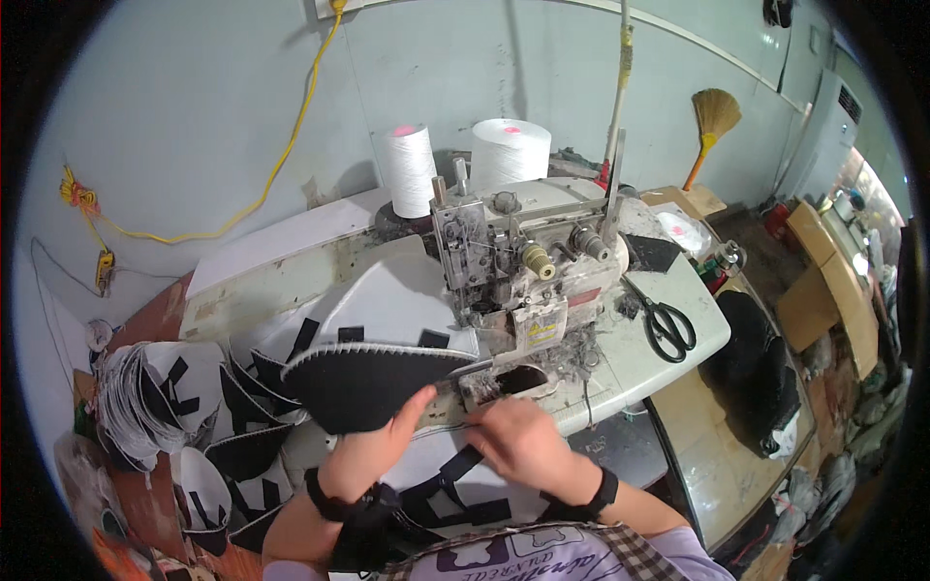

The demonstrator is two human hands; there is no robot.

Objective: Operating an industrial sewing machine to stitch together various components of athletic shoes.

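Note:
In front of the overlock sewing machine, a curved black fabric piece with a white stitched edge stands tilted. My left hand is closed at its lower right side, the thumb pointing up; some fingers are hidden behind the piece. Below the machine's front edge, my right hand has its fingers curled at the upper edge of a white fabric piece with black straps, which lies over my lap. Another white fabric panel with small black tabs rests on the machine table, left of the needle area.
Stacked white and black fabric pieces lie at the left. Black scissors rest on the table's right side. Behind the machine stand two white thread cones. A black bundle and cardboard are farther right. Lint covers the machine.

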